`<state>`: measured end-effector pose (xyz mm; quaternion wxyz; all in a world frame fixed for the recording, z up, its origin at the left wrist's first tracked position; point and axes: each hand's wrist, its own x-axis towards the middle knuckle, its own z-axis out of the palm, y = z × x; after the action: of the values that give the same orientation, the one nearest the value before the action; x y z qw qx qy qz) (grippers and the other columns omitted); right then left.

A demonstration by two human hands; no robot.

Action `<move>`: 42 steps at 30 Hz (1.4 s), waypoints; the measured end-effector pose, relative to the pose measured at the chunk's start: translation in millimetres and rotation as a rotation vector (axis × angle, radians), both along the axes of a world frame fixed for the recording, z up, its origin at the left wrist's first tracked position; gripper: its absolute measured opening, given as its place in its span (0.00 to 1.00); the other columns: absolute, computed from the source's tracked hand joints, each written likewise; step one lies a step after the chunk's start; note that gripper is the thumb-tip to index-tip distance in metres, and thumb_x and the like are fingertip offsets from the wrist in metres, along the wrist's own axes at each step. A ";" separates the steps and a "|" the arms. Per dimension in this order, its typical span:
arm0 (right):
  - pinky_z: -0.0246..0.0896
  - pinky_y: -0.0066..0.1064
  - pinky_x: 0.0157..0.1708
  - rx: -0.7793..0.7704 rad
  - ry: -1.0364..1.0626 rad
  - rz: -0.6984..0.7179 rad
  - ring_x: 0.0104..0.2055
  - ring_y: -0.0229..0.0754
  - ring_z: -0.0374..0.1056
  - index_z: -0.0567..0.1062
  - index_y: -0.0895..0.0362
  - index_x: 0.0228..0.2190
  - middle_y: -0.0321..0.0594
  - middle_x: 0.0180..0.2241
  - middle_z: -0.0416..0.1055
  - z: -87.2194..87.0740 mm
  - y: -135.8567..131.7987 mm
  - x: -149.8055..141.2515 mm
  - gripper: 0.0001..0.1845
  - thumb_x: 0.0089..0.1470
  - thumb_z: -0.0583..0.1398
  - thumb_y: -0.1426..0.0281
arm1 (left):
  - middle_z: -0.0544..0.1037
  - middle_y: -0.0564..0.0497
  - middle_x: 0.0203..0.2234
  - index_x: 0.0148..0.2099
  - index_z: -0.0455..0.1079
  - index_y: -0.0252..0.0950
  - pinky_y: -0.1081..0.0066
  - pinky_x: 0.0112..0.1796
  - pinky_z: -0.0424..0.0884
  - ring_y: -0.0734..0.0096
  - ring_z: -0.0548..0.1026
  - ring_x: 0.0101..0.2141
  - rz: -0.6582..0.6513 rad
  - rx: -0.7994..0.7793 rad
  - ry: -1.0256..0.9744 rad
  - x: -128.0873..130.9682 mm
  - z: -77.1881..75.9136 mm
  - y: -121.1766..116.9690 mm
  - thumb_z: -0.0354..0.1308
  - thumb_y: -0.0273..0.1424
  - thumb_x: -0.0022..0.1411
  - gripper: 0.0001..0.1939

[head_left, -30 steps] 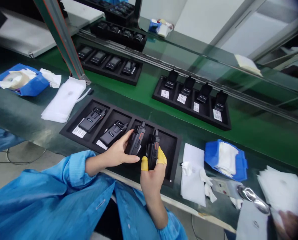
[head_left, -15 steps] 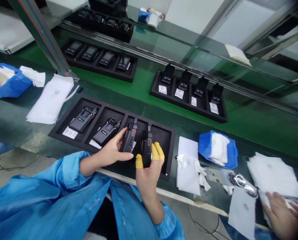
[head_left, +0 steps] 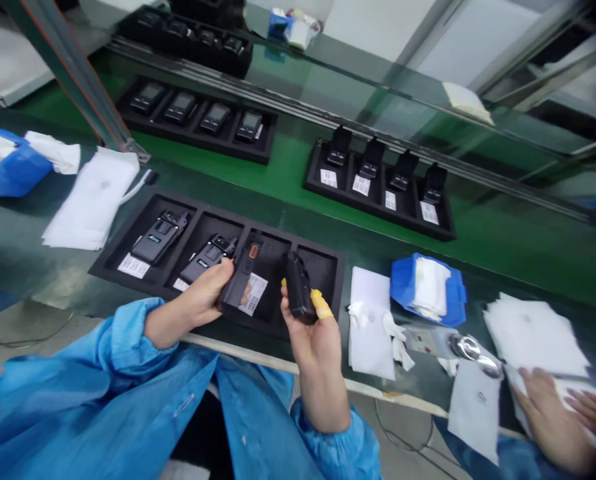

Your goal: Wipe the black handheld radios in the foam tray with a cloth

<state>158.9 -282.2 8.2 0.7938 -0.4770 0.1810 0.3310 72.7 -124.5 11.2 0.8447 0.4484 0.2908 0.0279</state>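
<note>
My left hand (head_left: 201, 298) is closed on a black handheld radio (head_left: 239, 277) with an orange side button, held tilted above the third compartment of a black tray (head_left: 143, 283). A white barcode label (head_left: 255, 293) shows beside that radio. In my right hand (head_left: 318, 347), with yellow finger cots on its fingers, is a second black radio (head_left: 299, 287), its lower end towards me. It hangs over the tray's rightmost compartments. To the left, a radio with a green logo (head_left: 158, 239) and another radio (head_left: 208, 259) lie in their compartments, each with a white label.
Behind stand two more trays of black devices (head_left: 198, 140) (head_left: 378, 193). Blue bins (head_left: 453, 297) (head_left: 13, 170) and white paper bags (head_left: 91, 200) (head_left: 371, 333) flank my tray. At right, a co-worker's hands (head_left: 553, 407) rest on a bag stack (head_left: 533, 333).
The radio in my right hand has been turned, so its orange button no longer shows. My left hand has moved left and tilted its radio, uncovering more of the white label.
</note>
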 end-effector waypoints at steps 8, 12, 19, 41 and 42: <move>0.70 0.38 0.47 0.192 0.116 -0.101 0.45 0.38 0.71 0.74 0.59 0.35 0.43 0.40 0.75 6.5 2.5 8.8 0.14 0.59 0.50 0.66 | 0.75 0.39 0.43 0.59 0.59 0.32 0.56 0.41 0.73 0.54 0.75 0.42 -0.066 0.001 0.030 -4.6 6.9 10.7 0.54 0.36 0.54 0.31; 0.72 0.35 0.37 0.196 0.128 0.035 0.37 0.38 0.71 0.73 0.57 0.36 0.42 0.39 0.75 5.1 -3.6 7.1 0.12 0.56 0.53 0.66 | 0.68 0.40 0.55 0.64 0.52 0.38 0.53 0.44 0.71 0.49 0.72 0.48 -0.129 -0.029 -0.080 -5.5 12.5 11.2 0.53 0.32 0.48 0.39; 0.55 0.19 0.16 0.342 0.194 0.084 0.21 0.29 0.58 0.71 0.56 0.30 0.34 0.26 0.68 -4.4 -5.5 -0.1 0.14 0.55 0.51 0.60 | 0.65 0.42 0.57 0.68 0.26 0.49 0.54 0.43 0.72 0.49 0.71 0.50 -0.261 0.164 -0.193 -6.4 24.4 6.4 0.62 0.40 0.47 0.57; 0.58 0.16 0.17 0.581 0.418 0.133 0.21 0.26 0.59 0.70 0.58 0.29 0.31 0.24 0.67 -31.9 -10.9 -21.5 0.13 0.41 0.66 0.67 | 0.55 0.40 0.58 0.69 0.31 0.36 0.55 0.61 0.47 0.55 0.56 0.59 -0.214 0.804 -0.045 -9.4 22.1 -18.8 0.60 0.28 0.51 0.52; 0.57 0.16 0.16 0.573 0.417 0.128 0.21 0.26 0.58 0.71 0.59 0.28 0.31 0.24 0.67 -31.5 -10.4 -21.8 0.13 0.41 0.66 0.67 | 0.55 0.40 0.58 0.69 0.32 0.36 0.55 0.61 0.47 0.54 0.56 0.59 -0.213 0.800 -0.044 -9.4 21.5 -18.9 0.60 0.28 0.51 0.52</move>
<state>137.1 -292.7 -23.2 0.8190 -0.1675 0.2087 0.5076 63.2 -143.3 32.7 0.6081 0.7682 0.1907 0.0605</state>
